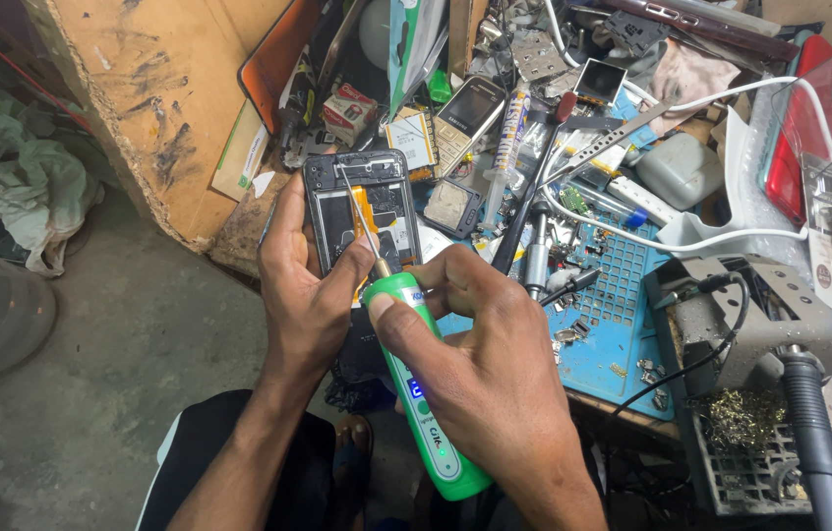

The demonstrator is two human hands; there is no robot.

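Phone [362, 211]: back open, beyond bench [180, 118] edge, over floor.
Left hand [303, 285]: fingers grasping phone's left edge.
Right hand [480, 364]: fingers clenched round green iron [421, 393], tip on phone.
Mat [613, 315]: right of phone, cluttered.

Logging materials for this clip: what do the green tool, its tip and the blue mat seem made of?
Green tool: looks like glossy moulded plastic, with a smooth sheen and a lit display.
Its tip: thin, metallic-looking shaft, brassy near the body.
Blue mat: probably matte silicone or rubber, with moulded grid pockets.
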